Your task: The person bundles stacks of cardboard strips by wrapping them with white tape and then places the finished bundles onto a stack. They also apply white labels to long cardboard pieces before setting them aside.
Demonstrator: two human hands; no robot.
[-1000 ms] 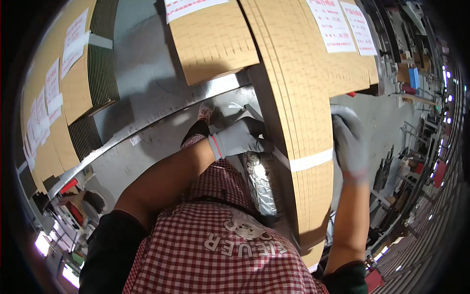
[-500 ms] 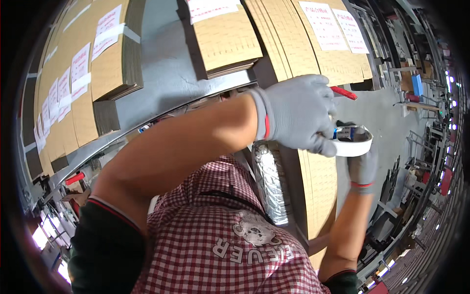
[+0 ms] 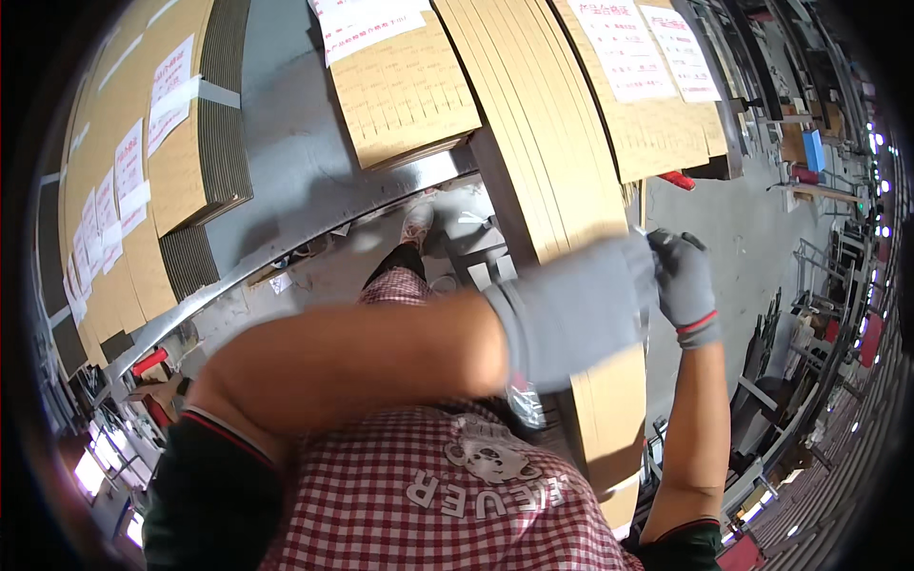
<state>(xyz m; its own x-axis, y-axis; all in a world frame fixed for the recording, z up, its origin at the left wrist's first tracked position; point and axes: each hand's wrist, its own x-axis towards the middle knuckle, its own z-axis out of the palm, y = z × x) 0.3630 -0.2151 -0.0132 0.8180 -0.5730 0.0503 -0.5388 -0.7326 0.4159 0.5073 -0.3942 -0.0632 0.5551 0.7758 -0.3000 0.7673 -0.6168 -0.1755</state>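
Observation:
A tall bundle of flat brown cardboard sheets (image 3: 562, 181) stands on edge in front of me. My left hand (image 3: 571, 309), in a grey glove, reaches across my body to the bundle's right side and is blurred. My right hand (image 3: 684, 281), also grey-gloved, meets it fingertip to fingertip. Both hands pinch a thin white strap (image 3: 640, 231) at the bundle's right edge, and only a short piece of it shows. My red checked shirt (image 3: 428, 495) fills the bottom of the view.
More cardboard stacks with white paper labels stand at the left (image 3: 143, 190) and top (image 3: 400, 86). A metal rail (image 3: 314, 228) crosses the grey floor. A red-handled tool (image 3: 678, 179) lies by the right stack. Racks and a blue box (image 3: 814, 149) line the right side.
My left hand has swung from the bundle's left side across to its right edge, carrying a white strap loop. My right hand has risen to meet it, and both now pinch the strap.

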